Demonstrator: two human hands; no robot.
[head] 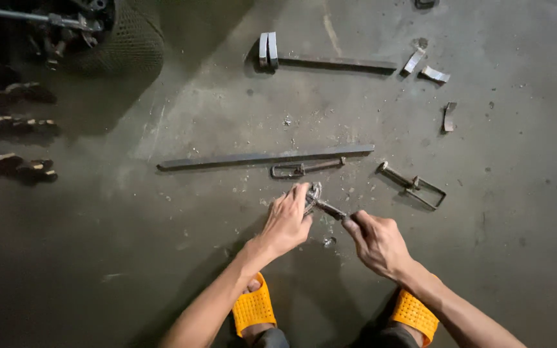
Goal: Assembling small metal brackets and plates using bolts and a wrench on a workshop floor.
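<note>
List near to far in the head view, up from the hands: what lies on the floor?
Yellow sandals → left hand and right hand gripping a metal clamp piece → loop-ended clamp → long flat bar → far bar with bent strips.

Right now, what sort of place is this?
Probably a small metalworking shop floor: bare concrete floor, a long flat steel bar, cut metal offcuts, and both hands gripping a metal clamp piece.

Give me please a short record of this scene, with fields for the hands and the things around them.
Left hand: grips the looped end of a metal clamp piece
Right hand: grips its rod end
Nearby: long flat steel bar; two similar clamp pieces
Farther: second bar; short metal offcuts
Floor: concrete
Feet: orange slippers
</note>
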